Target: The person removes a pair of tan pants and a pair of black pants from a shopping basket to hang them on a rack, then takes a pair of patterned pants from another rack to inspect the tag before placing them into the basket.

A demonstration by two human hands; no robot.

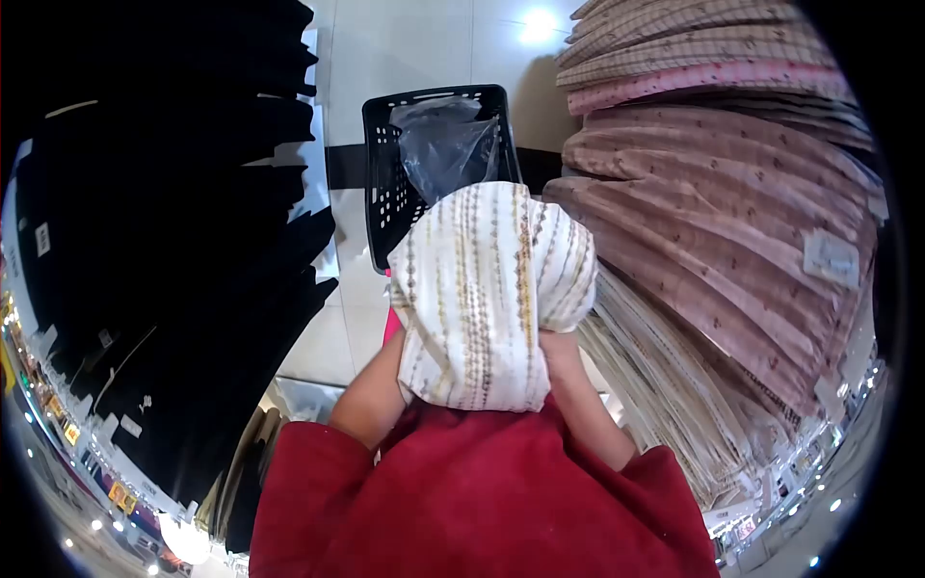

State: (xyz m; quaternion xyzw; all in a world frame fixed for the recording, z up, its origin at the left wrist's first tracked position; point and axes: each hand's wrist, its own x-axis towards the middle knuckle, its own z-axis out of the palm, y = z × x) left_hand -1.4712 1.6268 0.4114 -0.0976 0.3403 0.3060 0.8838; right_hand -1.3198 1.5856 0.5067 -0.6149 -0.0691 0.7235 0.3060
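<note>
A white garment or cloth with vertical beige, brown and yellow patterned stripes (472, 299) is bundled in front of my chest. My left forearm (374, 400) runs up to its left side, and the left hand is hidden behind the fabric. On the other side, my right wrist (561, 354) goes in under a folded-over part of the cloth, which covers the fingers. Both hands hold the bundle up between them. It overlaps the near end of a black plastic basket (370, 183) on the floor.
A clear plastic bag (448, 144) lies in the basket. Black garments (173, 222) hang in a dense row at left. Pink patterned garments (694, 173) hang at right, with cream striped ones (665, 385) nearer me. The floor (405, 39) is pale tile with a dark band.
</note>
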